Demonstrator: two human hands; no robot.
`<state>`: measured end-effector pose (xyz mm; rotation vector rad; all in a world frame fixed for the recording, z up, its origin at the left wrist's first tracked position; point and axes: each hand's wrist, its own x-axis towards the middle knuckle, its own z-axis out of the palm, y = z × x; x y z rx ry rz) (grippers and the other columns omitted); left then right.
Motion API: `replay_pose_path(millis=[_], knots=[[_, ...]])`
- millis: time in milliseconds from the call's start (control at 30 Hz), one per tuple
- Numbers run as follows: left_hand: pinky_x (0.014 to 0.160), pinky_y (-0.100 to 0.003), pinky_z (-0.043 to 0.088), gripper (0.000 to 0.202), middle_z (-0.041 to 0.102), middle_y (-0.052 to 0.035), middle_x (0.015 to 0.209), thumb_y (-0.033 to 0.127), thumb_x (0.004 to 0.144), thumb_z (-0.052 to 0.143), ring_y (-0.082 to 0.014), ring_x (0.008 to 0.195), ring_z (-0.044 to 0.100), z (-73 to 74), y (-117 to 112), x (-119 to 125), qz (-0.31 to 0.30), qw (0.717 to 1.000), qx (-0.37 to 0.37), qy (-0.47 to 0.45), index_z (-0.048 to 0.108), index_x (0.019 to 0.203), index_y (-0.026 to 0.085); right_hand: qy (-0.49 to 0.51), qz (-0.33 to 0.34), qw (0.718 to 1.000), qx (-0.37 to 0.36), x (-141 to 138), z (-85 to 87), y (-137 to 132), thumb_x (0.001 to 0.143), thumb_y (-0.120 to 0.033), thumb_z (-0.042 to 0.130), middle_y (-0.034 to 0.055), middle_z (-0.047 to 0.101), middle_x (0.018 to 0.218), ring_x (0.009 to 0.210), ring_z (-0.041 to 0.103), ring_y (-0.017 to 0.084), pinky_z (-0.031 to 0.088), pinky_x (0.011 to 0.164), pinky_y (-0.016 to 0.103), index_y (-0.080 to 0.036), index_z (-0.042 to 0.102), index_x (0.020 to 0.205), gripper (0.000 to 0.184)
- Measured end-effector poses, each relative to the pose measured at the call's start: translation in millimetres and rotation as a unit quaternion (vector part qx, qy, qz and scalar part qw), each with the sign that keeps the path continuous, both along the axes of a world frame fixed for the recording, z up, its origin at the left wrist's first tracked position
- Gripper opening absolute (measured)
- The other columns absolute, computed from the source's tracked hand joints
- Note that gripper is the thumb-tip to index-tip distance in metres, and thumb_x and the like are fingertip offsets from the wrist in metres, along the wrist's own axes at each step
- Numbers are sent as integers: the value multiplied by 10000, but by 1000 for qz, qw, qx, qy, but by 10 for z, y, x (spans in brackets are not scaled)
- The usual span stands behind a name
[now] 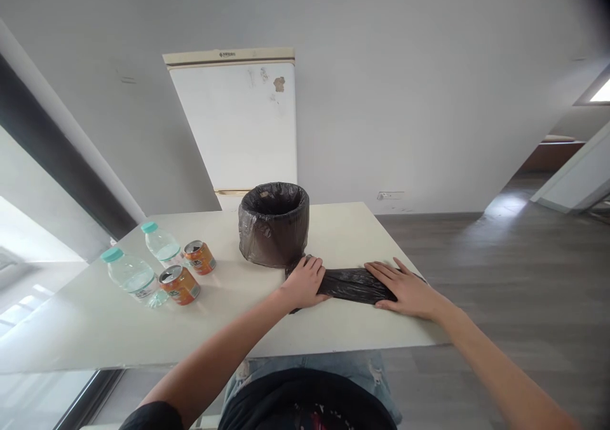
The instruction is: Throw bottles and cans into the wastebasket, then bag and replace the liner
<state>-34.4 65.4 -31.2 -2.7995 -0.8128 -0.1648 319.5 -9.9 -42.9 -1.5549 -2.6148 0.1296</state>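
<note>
A long, folded strip of black plastic bag (pixel 350 284) lies across the white table in front of me. At its left end, my left hand (pixel 305 282) is closed over the bag, fingers curled around the plastic. My right hand (pixel 403 290) lies flat on the other end, fingers stretched out and pressing on it. Right behind my left hand stands a bin (pixel 274 227) lined with a black bag, whose edge is folded down over the outside. Part of the strip is hidden under both hands.
On the table's left side (pixel 95 328) stand two orange drink cans (pixel 180 285) and two clear plastic bottles (pixel 131 274) with teal caps, tilted in view. A white fridge (pixel 238 125) stands against the grey wall beyond the table. Grey wood flooring (pixel 500 290) lies to the right.
</note>
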Motion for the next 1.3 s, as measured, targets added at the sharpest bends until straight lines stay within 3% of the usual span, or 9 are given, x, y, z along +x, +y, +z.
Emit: replay_pose_path(millis=[100,200,367,533,633,767,900,1067,1300], knots=[[1065,-481,395,688,623,-233,1328,674,976,506,-383,1242,541,22,-74,-146,27,999,0,18,637,1291,76,2,-19,1000,-7,162,7,-45,963,-738,510,51,334,1713,1530,396,387,139,1302,668,-377,110,1698,912],[1085,-519,399,867,615,-271,1373,778,938,483,-426,1282,540,124,-200,-177,58,998,-20,25,599,1383,44,21,-45,999,-8,230,-34,-87,977,-718,503,45,332,1716,1535,390,380,262,1286,629,-375,163,1696,866],[1235,-577,245,1147,366,-325,1635,895,890,357,-479,1524,317,294,-551,248,42,996,-42,-67,394,1574,-26,49,-11,999,4,49,-94,-54,1006,-680,485,91,280,1735,1571,330,350,257,1298,595,-318,122,1708,869],[1260,-533,256,1043,331,-311,1661,763,975,384,-433,1550,314,9,-683,898,-15,996,-62,-66,297,1614,-57,56,41,998,1,-242,-113,42,1010,-652,501,135,295,1724,1577,318,341,242,1302,591,-274,130,1709,877],[1248,-546,286,886,372,-298,1646,635,1036,373,-411,1537,353,-243,-607,1055,-12,997,-40,-61,315,1614,-34,63,50,997,10,-327,-135,53,1024,-616,494,149,301,1720,1569,338,335,257,1297,585,-264,104,1712,866],[1246,-518,283,800,440,-285,1608,588,1054,372,-398,1469,448,-351,-475,995,-15,998,-9,-67,400,1570,-23,57,56,996,27,-351,-169,17,1038,-588,474,145,314,1715,1568,332,340,269,1287,593,-268,49,1713,860],[1212,-533,302,899,518,-307,1520,693,1024,348,-432,1413,479,-285,-334,871,16,998,-28,-54,448,1524,-48,52,28,997,40,-386,-152,-24,1041,-589,449,177,435,1635,1486,429,377,378,1218,579,-232,125,1708,824],[1033,-445,447,668,617,-241,1344,545,1061,408,-350,1242,556,-235,-224,804,-13,998,-44,-39,517,1469,27,42,27,998,34,-443,-60,-43,1061,-588,366,164,527,1532,1391,497,372,424,1154,564,-259,248,1678,709],[995,-430,434,523,636,-188,1272,491,1067,424,-333,1200,555,-182,-269,455,-12,998,-36,-51,590,1372,100,42,22,999,23,-441,-44,-34,1066,-593,310,153,541,1493,1362,497,370,421,1137,563,-281,312,1652,664]])
